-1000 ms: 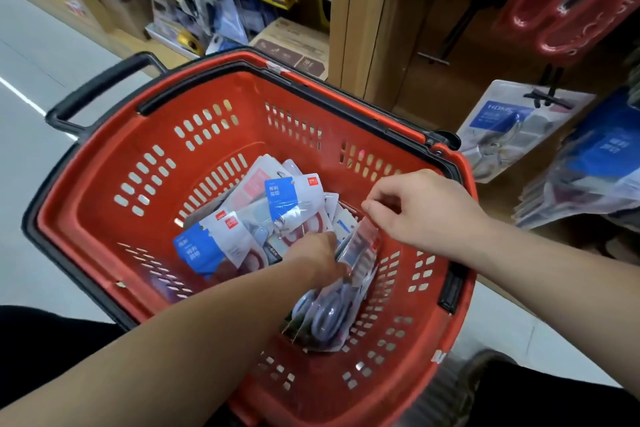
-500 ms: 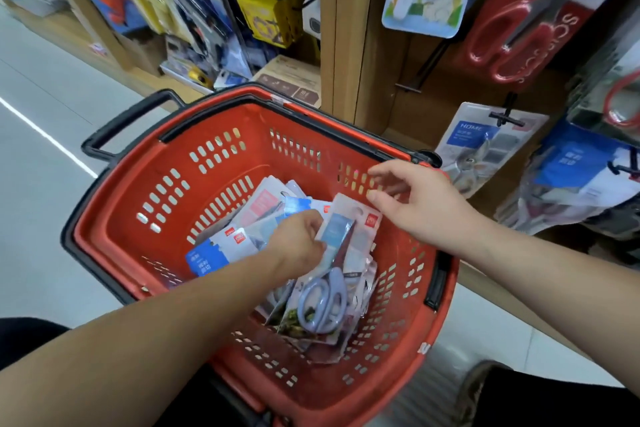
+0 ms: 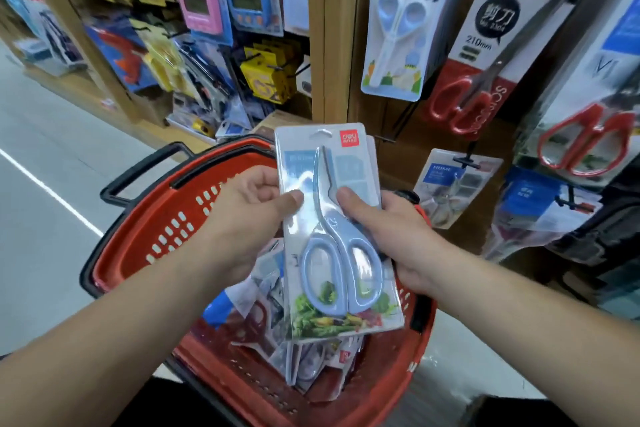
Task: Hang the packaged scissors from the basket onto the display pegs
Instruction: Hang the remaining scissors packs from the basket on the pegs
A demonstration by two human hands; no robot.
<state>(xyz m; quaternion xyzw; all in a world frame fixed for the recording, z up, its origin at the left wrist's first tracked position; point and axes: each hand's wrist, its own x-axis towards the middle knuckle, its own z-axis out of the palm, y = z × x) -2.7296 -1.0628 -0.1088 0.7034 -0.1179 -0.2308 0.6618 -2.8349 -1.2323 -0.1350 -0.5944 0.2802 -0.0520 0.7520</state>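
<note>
Display wall [image 3: 336,28]: wooden, hung with carded scissors on black pegs [image 3: 465,160].
Basket [image 3: 156,218]: red, set below the wall; loose packs [image 3: 263,315] are heaped inside.
Packaged scissors [image 3: 332,236]: blue-handled, held upright above the basket's far right corner.
Left hand [image 3: 242,218]: card's left edge is pinched, thumb in front.
Right hand [image 3: 391,229]: right edge is gripped likewise.

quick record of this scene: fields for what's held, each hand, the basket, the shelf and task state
held: scissors pack, upright, handles down, above the basket
left hand: grips the pack's left edge, thumb on its front
right hand: grips the right edge, thumb on its front
basket: red, loose packs inside
shelf: hung packs on pegs, upper right
task state: held pack not yet hung
</note>
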